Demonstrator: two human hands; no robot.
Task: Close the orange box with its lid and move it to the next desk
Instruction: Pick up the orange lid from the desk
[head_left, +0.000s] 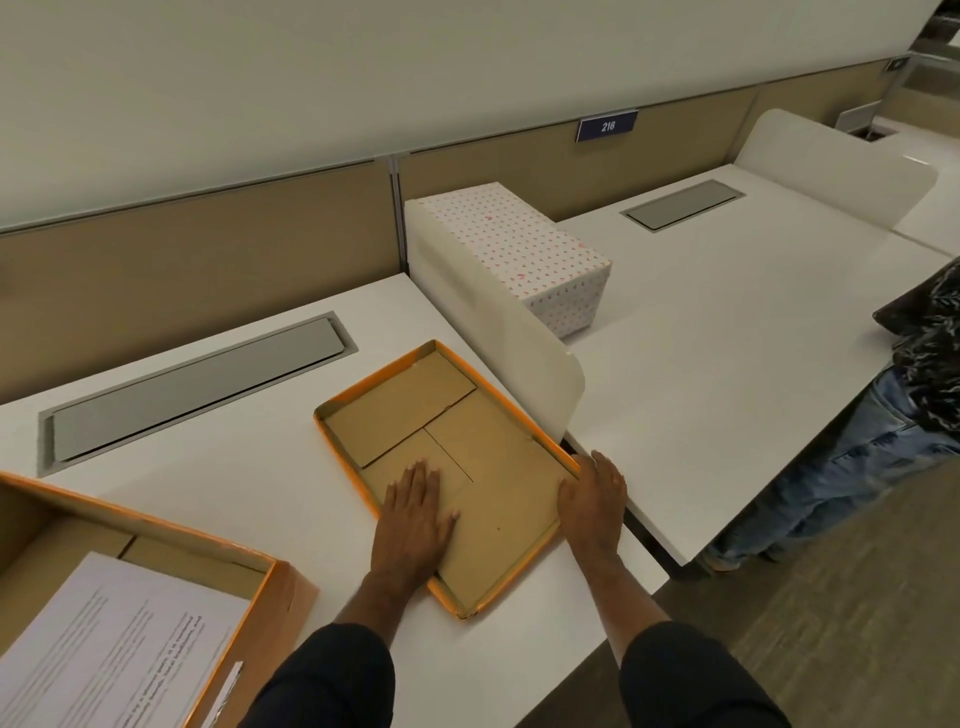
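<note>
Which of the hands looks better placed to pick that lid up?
Probably the right hand: its fingers already curl over the orange lid's right rim. The left hand lies flat inside the upturned lid, gripping nothing. The open orange box waits to the left.

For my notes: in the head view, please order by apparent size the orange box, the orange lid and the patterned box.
1. orange box, cut off by the frame and nearest, so unsure
2. orange lid
3. patterned box, farther away and partly hidden
</note>
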